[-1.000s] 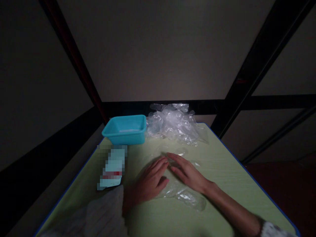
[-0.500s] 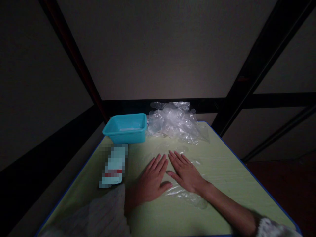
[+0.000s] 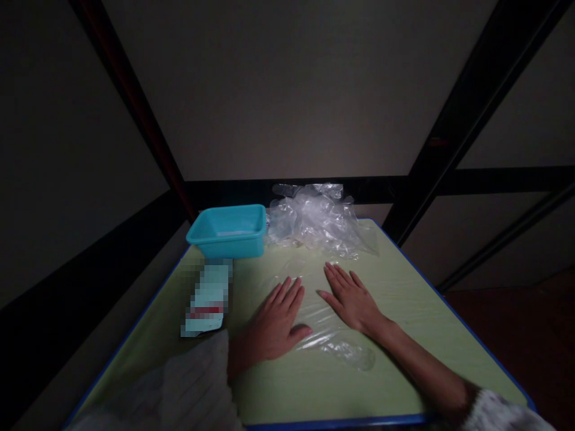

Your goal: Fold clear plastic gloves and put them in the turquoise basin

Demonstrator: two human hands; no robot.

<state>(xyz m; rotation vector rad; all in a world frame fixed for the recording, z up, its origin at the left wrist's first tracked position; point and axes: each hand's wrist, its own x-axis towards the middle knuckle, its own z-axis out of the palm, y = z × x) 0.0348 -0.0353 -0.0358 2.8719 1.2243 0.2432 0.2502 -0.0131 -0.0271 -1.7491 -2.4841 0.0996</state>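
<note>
A clear plastic disposable glove (image 3: 321,326) lies spread on the pale green table (image 3: 404,359). My left hand (image 3: 281,320) rests flat over its left part, fingers extended and thumb out to the right. My right hand (image 3: 353,296) lies palm down over the upper right part, fingers stretched forward and thumb apart. Neither hand grips anything. Between and below the hands the film shows shiny wrinkles. Beyond them sits a heap of crumpled clear plastic gloves (image 3: 318,218) at the far edge.
A turquoise plastic basket (image 3: 231,245) stands at the far left corner. Nearer, a pale green, blurred-out flat item with a red stripe (image 3: 206,299) lies by the left edge. Dark-framed wall panels (image 3: 291,90) rise behind the table.
My right hand has slid right and slightly away, widening the gap between the hands. My left hand has barely moved. More of the glove shows between them.
</note>
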